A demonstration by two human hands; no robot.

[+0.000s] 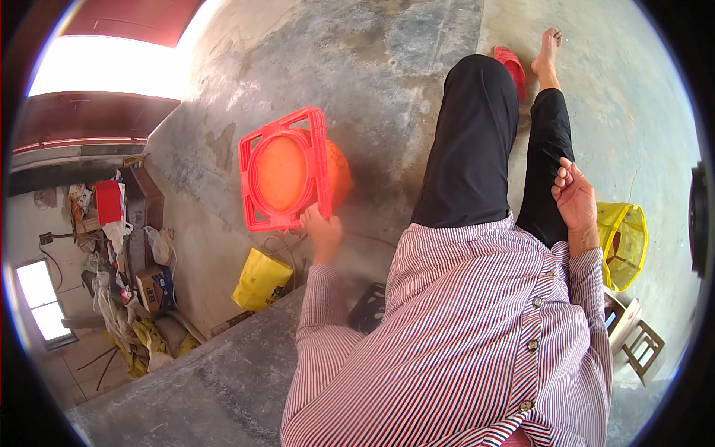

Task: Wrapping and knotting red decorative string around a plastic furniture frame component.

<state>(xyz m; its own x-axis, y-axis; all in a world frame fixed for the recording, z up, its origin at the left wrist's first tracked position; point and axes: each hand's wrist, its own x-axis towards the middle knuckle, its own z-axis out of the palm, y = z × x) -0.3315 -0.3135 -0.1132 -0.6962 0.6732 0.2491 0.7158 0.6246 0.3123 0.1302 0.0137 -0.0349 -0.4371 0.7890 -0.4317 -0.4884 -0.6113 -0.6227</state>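
Observation:
My left hand has its fingers closed on the lower right corner of a stack of red square plastic frames with round openings. The frames stand tilted on edge. A rounded orange object shows through the opening and behind their right side; I cannot tell whether it is a ball or a basin. Palm up, my right hand lies near my right leg with its fingers loosely curled. Nothing shows in its palm. A yellow mesh basket stands beside it.
A yellow bag lies on the concrete floor by a raised ledge. A red shoe lies by my bare foot. A small wooden stool is at lower right. Boxes, bags and cloths pile up at far left.

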